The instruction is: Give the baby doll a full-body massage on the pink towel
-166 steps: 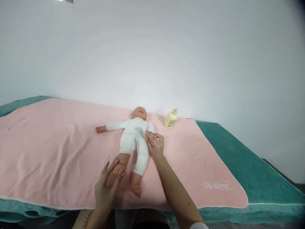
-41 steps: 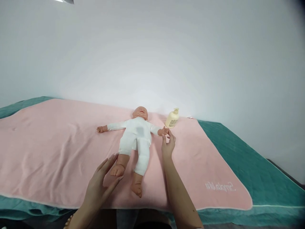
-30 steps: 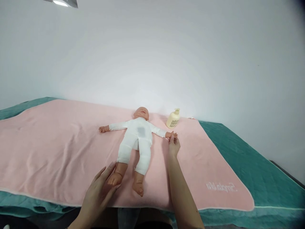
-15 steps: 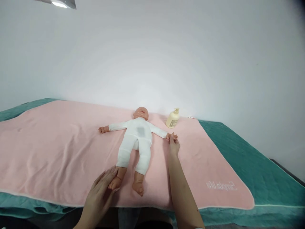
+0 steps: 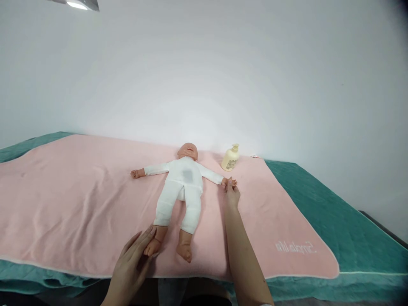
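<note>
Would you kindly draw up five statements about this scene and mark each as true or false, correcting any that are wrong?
1. The doll lies on its back on a pink blanket. True.
2. The pump bottle stands to the right of the doll's head in the picture. True.
3. The left hand rests on the doll's head. False: it is at one of the doll's feet.
4. The right hand holds the doll's hand on the bottle's side. True.
5. The doll's cloth body is dark green. False: it is white, with a grey patch on the front.
</note>
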Tool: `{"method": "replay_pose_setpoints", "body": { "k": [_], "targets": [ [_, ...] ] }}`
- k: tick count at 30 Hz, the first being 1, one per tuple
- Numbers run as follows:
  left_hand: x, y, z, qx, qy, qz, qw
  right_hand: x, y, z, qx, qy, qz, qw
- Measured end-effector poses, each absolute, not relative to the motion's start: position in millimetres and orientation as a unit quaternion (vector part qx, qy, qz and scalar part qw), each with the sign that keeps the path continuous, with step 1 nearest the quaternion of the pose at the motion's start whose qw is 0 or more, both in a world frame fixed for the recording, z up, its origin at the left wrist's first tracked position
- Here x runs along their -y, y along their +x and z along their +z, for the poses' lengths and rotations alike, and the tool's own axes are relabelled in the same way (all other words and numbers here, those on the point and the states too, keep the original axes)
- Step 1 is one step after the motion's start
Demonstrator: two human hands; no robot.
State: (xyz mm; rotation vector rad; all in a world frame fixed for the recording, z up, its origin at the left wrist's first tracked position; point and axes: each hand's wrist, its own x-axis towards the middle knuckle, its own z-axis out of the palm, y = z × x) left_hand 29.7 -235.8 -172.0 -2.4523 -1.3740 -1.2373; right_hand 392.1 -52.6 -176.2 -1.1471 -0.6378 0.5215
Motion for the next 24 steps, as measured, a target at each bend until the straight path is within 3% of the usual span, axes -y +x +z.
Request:
{"method": "replay_pose_setpoints", "body": {
  "k": [7, 15, 24],
  "targets": [
    [236, 28, -176, 0.443, -0.802, -0.399, 0.038, 66, 375, -152, 0.270, -0.550, 0.239, 0.754],
    [229, 37, -165, 0.468, -0.762, -0.448, -0.015, 84, 342, -129, 0.403, -0.563, 0.138, 0.708],
    [201, 54, -140, 0.500, -0.718, -0.476, -0.086, 79, 329, -137, 0.693, -0.449, -0.119, 0.552]
  ]
}}
